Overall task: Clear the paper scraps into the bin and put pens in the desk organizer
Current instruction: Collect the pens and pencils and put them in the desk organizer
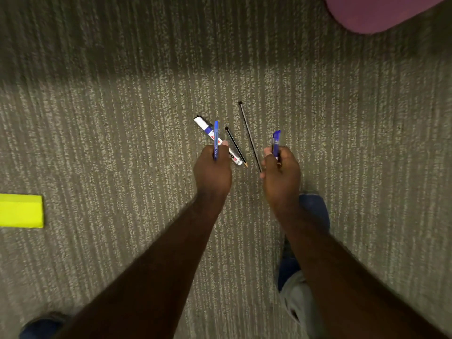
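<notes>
Ribbed grey-beige carpet (pixel 122 143) under me, a darker band of shadow across its far part, rounded purple upholstered edge (pixel 371 11) far right, bright yellow block (pixel 20 211) at my left edge

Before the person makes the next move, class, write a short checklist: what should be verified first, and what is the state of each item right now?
1. Left hand grips the slim blue pen: ok.
2. Right hand grips the capped blue pen: ok.
3. All writing tools off the carpet: not ok; the whiteboard marker, short pencil and long pencil lie there.
4. A free hand to collect them: not ok.
5. Desk organizer within sight: cannot tell; not in view.
6. Paper scraps binned: cannot tell; no bin visible.
</notes>
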Available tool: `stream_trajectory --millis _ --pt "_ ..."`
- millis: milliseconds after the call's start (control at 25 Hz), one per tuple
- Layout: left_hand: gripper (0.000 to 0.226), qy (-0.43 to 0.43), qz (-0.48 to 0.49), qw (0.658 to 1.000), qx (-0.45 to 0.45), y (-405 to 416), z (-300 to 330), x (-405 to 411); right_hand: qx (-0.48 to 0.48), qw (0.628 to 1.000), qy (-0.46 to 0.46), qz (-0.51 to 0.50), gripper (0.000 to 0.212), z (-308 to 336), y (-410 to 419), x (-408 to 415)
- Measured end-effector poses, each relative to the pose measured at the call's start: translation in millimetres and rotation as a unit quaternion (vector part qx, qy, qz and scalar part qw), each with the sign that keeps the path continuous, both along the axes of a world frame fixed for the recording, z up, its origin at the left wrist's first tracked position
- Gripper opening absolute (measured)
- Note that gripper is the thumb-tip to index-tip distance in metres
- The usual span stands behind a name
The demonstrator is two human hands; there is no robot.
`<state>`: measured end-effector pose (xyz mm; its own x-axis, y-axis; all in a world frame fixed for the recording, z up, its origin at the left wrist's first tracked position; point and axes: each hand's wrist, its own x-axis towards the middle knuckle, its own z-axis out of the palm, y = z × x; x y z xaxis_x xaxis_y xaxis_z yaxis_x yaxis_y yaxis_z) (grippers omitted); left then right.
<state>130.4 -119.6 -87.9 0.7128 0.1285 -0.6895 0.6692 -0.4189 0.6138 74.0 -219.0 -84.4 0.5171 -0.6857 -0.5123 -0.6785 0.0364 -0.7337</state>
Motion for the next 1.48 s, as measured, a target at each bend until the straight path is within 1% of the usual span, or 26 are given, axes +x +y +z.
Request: stream_trajectory --millis 40,80,120,160,240,280,360,400,480,560,680,720,800,840,880,920,960,1040,1080,1120,1200,1280,1360,1480 --pt "0.021 0.011 0.038 0.998 -0.058 2.5 2.6 0.2 0.007 1.000 -0.001 0.014 0.019 1.7 -0.3 4.7" --pt "0.021 0.015 0.053 0.993 -0.105 5.9 5.0 0.7 0.019 0.999 -0.002 0.030 0.021 3.7 0.8 10.5" --pt "0.023 0.016 0.041 0.989 -0.143 10.1 7.4 2.5 0.039 0.998 -0.002 0.047 0.022 6.3 3.2 17.3" --pt "0.023 0.006 -0.004 0.987 -0.158 14.6 10.0 4.7 0.069 0.996 0.001 0.058 0.023 8.3 6.0 24.2" --pt "0.022 -0.014 -0.077 0.983 -0.164 19.1 15.7 8.5 0.155 0.987 0.003 0.052 0.025 11.9 11.8 37.2" --pt "0.034 -0.016 -0.083 0.983 -0.163 19.6 18.3 9.4 0.193 0.980 -0.002 0.043 0.025 12.0 14.7 41.9" --pt "0.060 -0.014 -0.064 0.985 -0.159 20.1 22.5 11.1 0.209 0.977 0.010 0.047 0.025 11.8 17.7 49.7" --pt "0.065 -0.014 -0.065 0.984 -0.163 20.3 23.2 11.7 0.206 0.977 0.017 0.047 0.025 11.2 17.1 51.7" --pt "0.059 -0.011 -0.078 0.980 -0.182 21.3 24.4 12.8 0.208 0.978 0.005 0.025 0.027 10.5 12.5 52.8" --pt "0.041 -0.039 -0.100 0.982 -0.153 22.9 22.5 14.1 0.176 0.984 -0.001 0.014 0.034 8.3 3.4 50.5" --pt "0.010 -0.113 -0.139 0.984 -0.024 23.2 14.5 18.9 0.124 0.992 0.003 -0.015 0.036 0.9 -10.6 42.3" --pt "0.006 -0.118 -0.136 0.984 0.008 21.7 12.1 21.7 0.103 0.994 0.009 -0.021 0.036 -1.6 -14.9 39.3" --pt "0.012 -0.122 -0.124 0.983 0.053 17.3 6.5 28.5 0.076 0.997 0.017 -0.027 0.037 -5.8 -21.1 34.2" --pt "0.013 -0.133 -0.145 0.978 0.072 13.8 4.3 32.2 0.073 0.997 0.015 -0.026 0.037 -6.5 -23.0 32.3" --pt "0.010 -0.151 -0.197 0.964 0.091 9.6 3.1 36.1 0.073 0.997 0.012 -0.025 0.037 -7.0 -24.2 30.8" --pt "0.011 -0.175 -0.271 0.940 0.113 4.4 2.1 39.8 0.073 0.997 0.010 -0.025 0.037 -7.5 -26.4 29.6" --pt "0.016 -0.205 -0.350 0.903 0.140 -0.5 0.6 44.0 0.073 0.997 0.006 -0.027 0.037 -7.8 -28.2 29.0" --pt "0.023 -0.258 -0.482 0.815 0.193 -8.2 -3.9 53.6 0.071 0.997 -0.001 -0.031 0.035 -7.9 -32.7 28.2" --pt "0.021 -0.264 -0.527 0.779 0.212 -11.5 -5.9 58.9 0.070 0.997 -0.003 -0.032 0.035 -7.5 -35.3 28.1" --pt "0.018 -0.255 -0.563 0.754 0.222 -15.1 -7.6 63.9 0.069 0.997 -0.007 -0.032 0.034 -7.4 -38.5 27.4" --pt "0.017 -0.224 -0.614 0.724 0.219 -18.8 -9.6 72.2 0.066 0.997 -0.012 -0.029 0.034 -7.1 -43.5 25.7" --pt "0.022 -0.214 -0.655 0.697 0.199 -19.0 -11.2 78.4 0.067 0.997 -0.009 -0.035 0.035 -6.4 -46.8 24.3" --pt "0.027 -0.214 -0.683 0.678 0.169 -15.9 -10.5 85.5 0.070 0.997 -0.006 -0.044 0.035 -4.3 -48.7 25.2" --pt "0.031 -0.230 -0.722 0.639 0.132 -8.0 -9.3 92.9 0.068 0.996 -0.011 -0.048 0.034 -4.4 -48.0 27.0"
